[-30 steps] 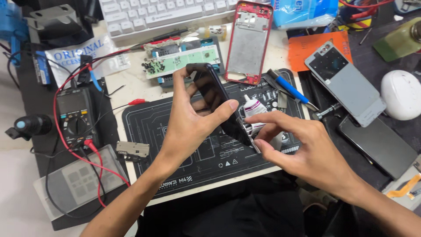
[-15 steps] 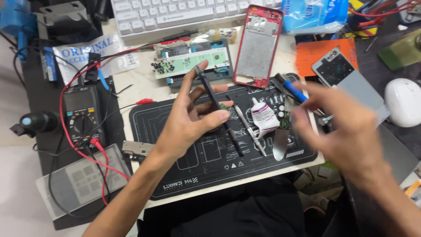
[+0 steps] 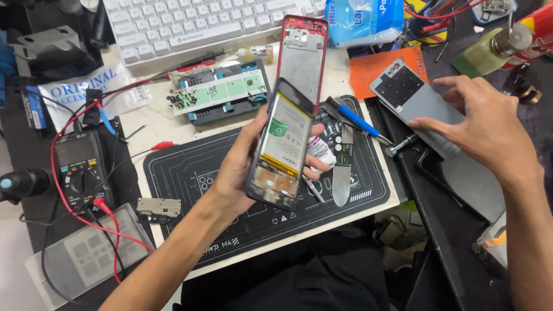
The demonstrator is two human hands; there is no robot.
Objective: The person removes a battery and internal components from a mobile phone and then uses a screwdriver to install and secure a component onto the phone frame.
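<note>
Since half a second ago the opened phone point(image 3: 281, 147) has turned battery-up, gripped in the left hand point(image 3: 245, 167) above the black mat point(image 3: 190, 178) (long axis running away from the body). Open-fingered, the right hand point(image 3: 489, 129) rests on the grey back cover point(image 3: 417, 101), well to the phone's right.

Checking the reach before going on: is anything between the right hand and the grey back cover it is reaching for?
Nothing visible. The right hand is already over the grey back cover, fingers at its surface; the screwdriver lies to its left.
</note>
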